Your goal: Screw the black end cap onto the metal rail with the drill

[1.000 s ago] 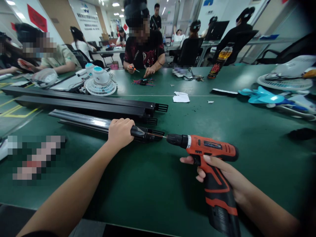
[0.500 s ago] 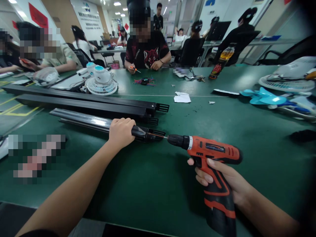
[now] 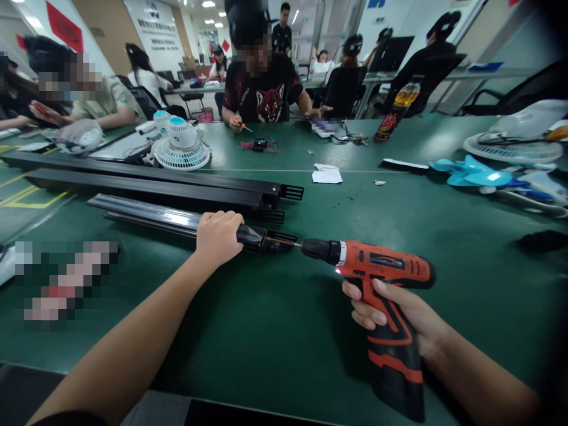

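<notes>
A green table (image 3: 275,331) fills the frame. Across its middle left lie long black rails; the nearest rail (image 3: 151,214) is pinned flat under the left hand (image 3: 218,236), fingers closed over it near its end, apparently to steady it. At lower right, the right hand (image 3: 399,316) grips the handle of an orange cordless drill (image 3: 381,296), its lamp lit and its bit levelled into the rail's end cap. No wording on the drill is legible.
</notes>
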Tool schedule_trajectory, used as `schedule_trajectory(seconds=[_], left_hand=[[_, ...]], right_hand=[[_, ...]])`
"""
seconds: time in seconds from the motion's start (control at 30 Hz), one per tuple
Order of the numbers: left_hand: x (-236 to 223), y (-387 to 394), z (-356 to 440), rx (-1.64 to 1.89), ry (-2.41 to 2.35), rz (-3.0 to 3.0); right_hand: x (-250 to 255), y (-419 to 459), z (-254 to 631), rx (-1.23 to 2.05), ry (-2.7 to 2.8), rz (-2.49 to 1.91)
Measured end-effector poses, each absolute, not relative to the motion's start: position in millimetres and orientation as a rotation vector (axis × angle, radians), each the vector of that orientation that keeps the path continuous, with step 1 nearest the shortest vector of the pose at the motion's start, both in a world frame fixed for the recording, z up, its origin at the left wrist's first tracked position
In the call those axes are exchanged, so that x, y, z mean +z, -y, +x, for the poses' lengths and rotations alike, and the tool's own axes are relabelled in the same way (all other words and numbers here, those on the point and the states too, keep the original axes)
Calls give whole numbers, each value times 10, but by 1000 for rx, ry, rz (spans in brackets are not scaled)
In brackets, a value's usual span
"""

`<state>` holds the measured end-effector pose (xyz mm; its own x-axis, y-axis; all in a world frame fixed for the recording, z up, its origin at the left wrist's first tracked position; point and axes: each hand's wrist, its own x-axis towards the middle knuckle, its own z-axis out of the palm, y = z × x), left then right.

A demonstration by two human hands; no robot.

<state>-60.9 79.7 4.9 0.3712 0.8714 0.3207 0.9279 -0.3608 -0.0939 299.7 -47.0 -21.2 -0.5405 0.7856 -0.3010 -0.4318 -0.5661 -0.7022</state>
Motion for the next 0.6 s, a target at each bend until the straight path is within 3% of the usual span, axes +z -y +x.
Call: schedule_trajectory(seconds=[0.6], left_hand=[[39,-791,-587,-288,1632,-2355]], right_hand=[[-288,494,3022,2153,690,-772]])
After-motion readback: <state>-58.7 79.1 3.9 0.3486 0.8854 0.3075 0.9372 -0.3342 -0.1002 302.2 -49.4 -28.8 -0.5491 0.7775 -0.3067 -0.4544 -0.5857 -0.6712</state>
